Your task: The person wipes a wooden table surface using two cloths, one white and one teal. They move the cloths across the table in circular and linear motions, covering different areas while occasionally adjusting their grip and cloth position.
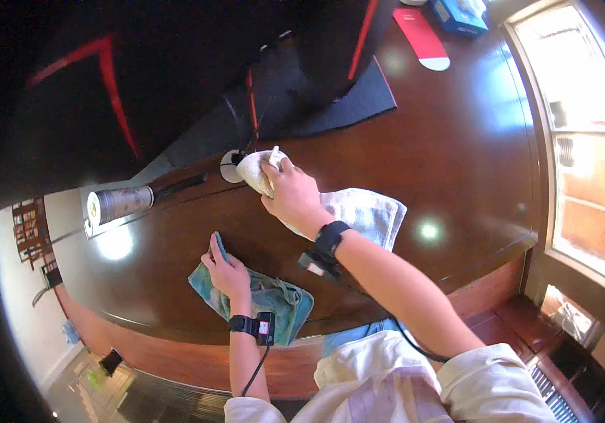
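Observation:
My right hand is closed on a white cloth, one end bunched under its fingers beside a round white cable hole cover in the dark wooden desk. The rest of that cloth trails to the right under my wrist and lies on the wood. Closer to me, my left hand grips a teal patterned cloth. A narrow blue-green strip, seemingly a fold of it, stands up at the fingertips, and the remainder lies crumpled at the desk's near edge.
A large black screen back with red lines fills the far left. Behind it lies a dark mat. A patterned cylindrical tin lies at left. At far right are a red envelope and blue tissue box, near a window.

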The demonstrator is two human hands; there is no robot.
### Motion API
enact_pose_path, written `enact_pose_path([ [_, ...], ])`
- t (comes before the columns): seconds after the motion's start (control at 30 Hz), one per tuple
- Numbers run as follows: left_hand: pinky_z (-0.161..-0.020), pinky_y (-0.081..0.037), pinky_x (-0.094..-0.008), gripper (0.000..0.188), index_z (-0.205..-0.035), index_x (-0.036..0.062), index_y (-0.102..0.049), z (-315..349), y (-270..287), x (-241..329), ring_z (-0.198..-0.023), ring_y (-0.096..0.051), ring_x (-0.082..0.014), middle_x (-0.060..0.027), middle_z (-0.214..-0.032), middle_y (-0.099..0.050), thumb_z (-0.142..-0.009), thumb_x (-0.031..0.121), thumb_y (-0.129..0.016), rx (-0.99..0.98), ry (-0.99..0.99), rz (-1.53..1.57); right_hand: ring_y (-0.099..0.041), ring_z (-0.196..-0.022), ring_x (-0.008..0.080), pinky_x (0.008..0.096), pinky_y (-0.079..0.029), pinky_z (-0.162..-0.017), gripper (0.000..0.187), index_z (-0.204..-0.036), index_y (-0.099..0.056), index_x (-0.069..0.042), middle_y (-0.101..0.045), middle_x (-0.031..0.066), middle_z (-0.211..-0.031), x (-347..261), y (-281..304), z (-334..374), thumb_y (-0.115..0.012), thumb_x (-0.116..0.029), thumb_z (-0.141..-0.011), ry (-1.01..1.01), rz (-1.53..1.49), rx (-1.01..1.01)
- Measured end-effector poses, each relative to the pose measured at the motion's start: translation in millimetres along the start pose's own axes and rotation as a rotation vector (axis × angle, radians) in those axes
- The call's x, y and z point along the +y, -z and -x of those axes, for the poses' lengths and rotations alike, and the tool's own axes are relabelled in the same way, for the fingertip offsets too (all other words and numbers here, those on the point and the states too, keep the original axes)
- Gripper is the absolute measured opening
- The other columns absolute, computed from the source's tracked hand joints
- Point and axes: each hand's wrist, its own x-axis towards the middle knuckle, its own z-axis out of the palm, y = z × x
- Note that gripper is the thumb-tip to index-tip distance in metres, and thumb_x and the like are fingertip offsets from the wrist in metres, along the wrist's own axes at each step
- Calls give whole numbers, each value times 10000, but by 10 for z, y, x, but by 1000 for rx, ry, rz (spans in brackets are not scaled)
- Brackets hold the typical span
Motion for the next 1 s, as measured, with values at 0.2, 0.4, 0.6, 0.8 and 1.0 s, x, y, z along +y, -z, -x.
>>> enact_pose_path([
  [0.2,-779,-546,-463,577,-1430,210,-491,-4,-14,-7,-1001,-616,-367,-140,-1150,-505,-886,24,-540,-11,17,13,-631,-1053,344,469,-538,-864,583,-1395,-540,-163,-629,169,-1161,1507,788,1008,-692,-271,-842,-163,186,278],
  [0.4,-758,-550,-468,552,-1420,184,-490,-19,-40,-14,-1007,-620,-364,-144,-1158,-510,-892,30,-533,-23,34,-25,-645,-1027,379,476,-534,-843,580,-1327,-569,-80,-616,185,-1172,2992,1833,2004,-679,-419,-870,-687,502,652],
  [0.6,-755,-543,-467,551,-1417,176,-489,-9,-25,39,-977,-614,-382,-159,-1137,-508,-889,25,-532,27,-9,-27,-644,-1047,356,454,-520,-908,583,-1264,-620,-25,-645,184,-1159,2055,1196,1410,-755,-311,-775,-637,264,527],
  [0.8,-769,-530,-481,558,-1422,187,-485,-17,-34,9,-979,-609,-390,-157,-1141,-508,-891,21,-521,33,-46,-6,-640,-1011,389,454,-566,-825,764,-1469,-396,-95,-577,233,-1161,495,195,1152,-727,-287,-807,-130,-5,94],
  [1.0,-781,-522,-467,485,-1409,172,-525,-25,-74,-90,-958,-614,-368,-149,-1125,-521,-934,74,-531,62,-114,1,-636,-1005,364,475,-552,-811,712,-1431,-471,-144,-614,186,-1133,1334,627,1627,-740,-302,-791,-177,120,263],
])
